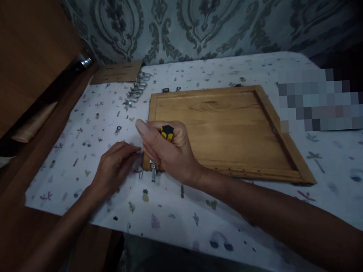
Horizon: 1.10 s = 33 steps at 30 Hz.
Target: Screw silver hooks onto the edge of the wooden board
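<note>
A framed wooden panel (217, 126) lies flat on a patterned cloth. My right hand (173, 152) is closed around a screwdriver (167, 132) with a black and yellow handle, above the panel's near left corner. The tool's lower end is hidden by my fingers. Just below that hand, a small metal latch (153, 172) sits at the panel's corner and sticks out past its near edge. My left hand (114, 166) is beside the panel's left edge, fingertips pinched together close to the right hand. Whatever they hold, if anything, cannot be made out.
Several metal clasps (138, 88) lie in a row beside a piece of brown cardboard (115, 72) at the back left. Brown wooden furniture (28, 58) stands along the left. A patterned wall (169, 27) rises behind the table. A blurred-out item (322, 102) is at the right.
</note>
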{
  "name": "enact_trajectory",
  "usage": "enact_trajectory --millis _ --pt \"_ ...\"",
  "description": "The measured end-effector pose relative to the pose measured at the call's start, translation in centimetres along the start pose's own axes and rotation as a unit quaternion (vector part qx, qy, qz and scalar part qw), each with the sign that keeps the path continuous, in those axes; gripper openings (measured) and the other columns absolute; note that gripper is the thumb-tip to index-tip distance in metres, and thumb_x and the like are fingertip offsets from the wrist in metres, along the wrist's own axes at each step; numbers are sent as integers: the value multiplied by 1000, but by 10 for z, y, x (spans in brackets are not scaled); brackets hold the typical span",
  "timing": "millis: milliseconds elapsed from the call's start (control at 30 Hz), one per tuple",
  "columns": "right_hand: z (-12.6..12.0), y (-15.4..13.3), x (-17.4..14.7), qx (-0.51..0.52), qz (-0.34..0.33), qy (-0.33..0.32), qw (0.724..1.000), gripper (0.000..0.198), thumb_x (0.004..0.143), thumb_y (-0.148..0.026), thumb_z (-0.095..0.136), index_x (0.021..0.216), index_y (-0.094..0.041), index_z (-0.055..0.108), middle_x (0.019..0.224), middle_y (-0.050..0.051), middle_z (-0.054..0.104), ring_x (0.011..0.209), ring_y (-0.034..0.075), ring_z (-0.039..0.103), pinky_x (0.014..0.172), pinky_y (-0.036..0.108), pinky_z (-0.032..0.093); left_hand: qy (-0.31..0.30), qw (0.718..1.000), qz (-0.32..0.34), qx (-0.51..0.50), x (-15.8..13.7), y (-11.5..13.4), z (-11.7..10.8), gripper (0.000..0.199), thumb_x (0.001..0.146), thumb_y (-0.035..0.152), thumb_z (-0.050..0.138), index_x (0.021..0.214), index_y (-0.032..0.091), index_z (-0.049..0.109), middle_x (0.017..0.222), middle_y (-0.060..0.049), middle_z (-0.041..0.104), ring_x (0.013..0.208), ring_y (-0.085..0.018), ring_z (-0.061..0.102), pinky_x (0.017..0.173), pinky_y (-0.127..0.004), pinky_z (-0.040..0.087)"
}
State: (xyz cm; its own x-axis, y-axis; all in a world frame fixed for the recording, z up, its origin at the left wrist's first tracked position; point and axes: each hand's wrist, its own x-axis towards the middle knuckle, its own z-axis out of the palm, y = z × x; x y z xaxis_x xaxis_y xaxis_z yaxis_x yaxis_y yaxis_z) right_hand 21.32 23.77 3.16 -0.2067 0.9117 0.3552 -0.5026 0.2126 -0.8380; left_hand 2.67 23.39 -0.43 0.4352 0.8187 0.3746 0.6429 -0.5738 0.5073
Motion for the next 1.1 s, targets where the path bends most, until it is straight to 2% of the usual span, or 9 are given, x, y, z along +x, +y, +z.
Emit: enact_trajectory --millis 133,267,400,567,800,967,1100 --pt "-2 -1 0 -24 9 -6 1000 59 91 -50 66 52 -19 34 44 -7 29 40 5 28 39 23 22 50 992 -111 23 24 -31 -8 22 92 27 54 102 18 71 90 -4 69 75 -16 62 67 -27 48" --pt "-3 1 -1 -34 30 -5 999 60 92 -55 62 54 -20 32 47 -8 25 40 4 25 39 22 21 97 983 -151 42 46 -68 -14 19 89 25 55 97 14 68 88 -4 69 77 -16 63 69 -26 50" --pt "-5 5 -1 -47 19 -1 999 60 94 -54 59 53 -20 31 46 -8 26 41 4 24 40 23 20 106 978 -173 52 59 -89 -12 11 90 19 58 95 13 66 83 -3 67 76 -16 63 72 -29 52" --pt "-6 6 -2 -49 28 -4 998 62 94 -56 59 52 -19 32 45 -8 25 40 4 23 41 24 17 82 977 -182 73 74 -91 -10 15 97 27 61 98 12 65 88 -2 66 82 -16 64 79 -35 55" --pt "-5 6 -1 -46 34 2 998 62 93 -56 60 53 -19 32 46 -8 27 40 3 23 41 23 18 23 971 -196 132 92 -83 4 20 95 33 64 97 13 65 93 -4 66 89 -18 64 86 -40 54" --pt "-7 8 -1 -46 35 5 998 61 93 -56 60 54 -19 31 47 -8 27 40 3 22 40 22 18 20 971 -195 139 93 -81 10 19 96 33 63 96 13 65 99 -6 66 97 -20 63 90 -42 53" --pt "-7 8 -2 -40 37 3 999 61 92 -56 61 54 -19 31 46 -8 27 39 3 23 40 22 19 35 977 -188 99 91 -83 7 20 97 33 62 97 13 65 99 -5 66 95 -20 63 89 -41 53"
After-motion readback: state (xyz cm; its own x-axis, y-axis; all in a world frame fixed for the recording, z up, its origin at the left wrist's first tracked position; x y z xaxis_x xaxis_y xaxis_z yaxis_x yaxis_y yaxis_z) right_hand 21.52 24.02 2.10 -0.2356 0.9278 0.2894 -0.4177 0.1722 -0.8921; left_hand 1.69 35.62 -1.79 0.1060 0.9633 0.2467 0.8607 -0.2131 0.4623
